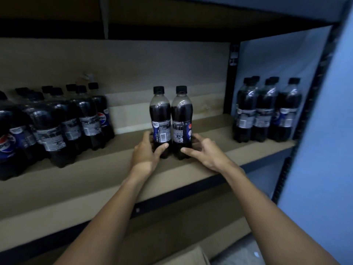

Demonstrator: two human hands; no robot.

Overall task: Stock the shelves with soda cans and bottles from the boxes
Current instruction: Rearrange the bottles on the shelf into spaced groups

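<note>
far-left bottles: big bunch at the left end of the shelf
left hand: curled round the left bottle, low down
right hand: thumb and fingers wrapped on the right bottle; both bottles upright, touching, mid-shelf
far-right bottles: small cluster at the right end

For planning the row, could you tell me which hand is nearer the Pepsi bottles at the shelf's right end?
Right. The right hand is left of those Pepsi bottles, apart; the left hand lies farther left.
</note>
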